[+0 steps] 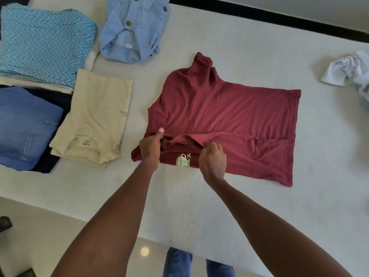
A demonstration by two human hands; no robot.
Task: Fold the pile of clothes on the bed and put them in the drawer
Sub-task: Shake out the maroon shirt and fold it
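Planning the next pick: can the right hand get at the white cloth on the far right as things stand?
Probably yes, once freed. The right hand now grips the red shirt; the white cloth lies apart on open bed, nothing between them.

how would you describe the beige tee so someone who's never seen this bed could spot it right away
Start at the white mattress and look to its left side, where the folded clothes lie. The beige tee sits between the folded jeans and the maroon shirt. It is the only cream-coloured piece, with a printed neck label facing up.
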